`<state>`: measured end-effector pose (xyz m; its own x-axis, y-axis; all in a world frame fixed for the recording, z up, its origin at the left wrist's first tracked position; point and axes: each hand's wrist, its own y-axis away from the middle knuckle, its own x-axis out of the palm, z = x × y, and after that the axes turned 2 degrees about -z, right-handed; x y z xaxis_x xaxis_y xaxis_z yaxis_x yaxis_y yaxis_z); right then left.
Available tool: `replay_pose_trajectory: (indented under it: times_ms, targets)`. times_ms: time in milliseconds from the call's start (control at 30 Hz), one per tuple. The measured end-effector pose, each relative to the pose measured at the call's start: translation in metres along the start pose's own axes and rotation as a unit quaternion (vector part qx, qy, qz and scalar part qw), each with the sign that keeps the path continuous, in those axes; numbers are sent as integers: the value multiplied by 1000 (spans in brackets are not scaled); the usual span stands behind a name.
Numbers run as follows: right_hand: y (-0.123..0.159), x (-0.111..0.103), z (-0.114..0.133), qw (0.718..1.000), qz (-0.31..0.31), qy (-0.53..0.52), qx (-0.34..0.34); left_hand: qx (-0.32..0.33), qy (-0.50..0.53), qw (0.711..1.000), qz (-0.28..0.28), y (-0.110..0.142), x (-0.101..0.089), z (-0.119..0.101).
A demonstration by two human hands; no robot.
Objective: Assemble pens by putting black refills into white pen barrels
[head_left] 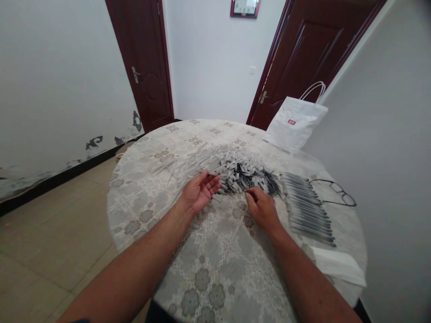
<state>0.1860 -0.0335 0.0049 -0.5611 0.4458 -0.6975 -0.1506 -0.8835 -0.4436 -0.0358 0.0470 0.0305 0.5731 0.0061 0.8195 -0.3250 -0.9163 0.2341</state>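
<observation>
My left hand (201, 190) is palm up over the front of a loose pile, fingers curled and the thumb close to the index finger. A thin, dark-tipped piece shows at its fingertips, too small to name. My right hand (261, 206) is closed in a pinch at the pile's near edge; what it grips is hidden. In the pile lie translucent pen barrels (198, 162), short white pieces (247, 160) like pen caps, and thin black pieces (271, 180). Right of my right hand, several grey, dark-tipped pens (308, 208) lie side by side in a row.
A round table with a patterned cloth (202, 278) holds everything. Black-framed glasses (340, 193) lie right of the pens, with a folded white sheet (338, 267) nearer me. A white paper bag (296, 123) stands at the back right, by the wall.
</observation>
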Motion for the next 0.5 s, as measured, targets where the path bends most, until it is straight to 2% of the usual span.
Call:
replay_pose_trajectory:
  times_ms: [167, 333, 433, 500]
  targets:
    - [3, 5, 0, 994, 67, 31, -74, 18, 14, 1000, -11, 0, 1, -1]
    - [14, 21, 18, 982, 116, 54, -137, 41, 9, 999, -7, -2, -1, -1]
    - [19, 34, 30, 976, 138, 91, -140, 50, 9, 999, -8, -3, -2, -2]
    - [20, 40, 33, 978, 128, 110, -127, 52, 11, 999, -8, -3, -2, -3]
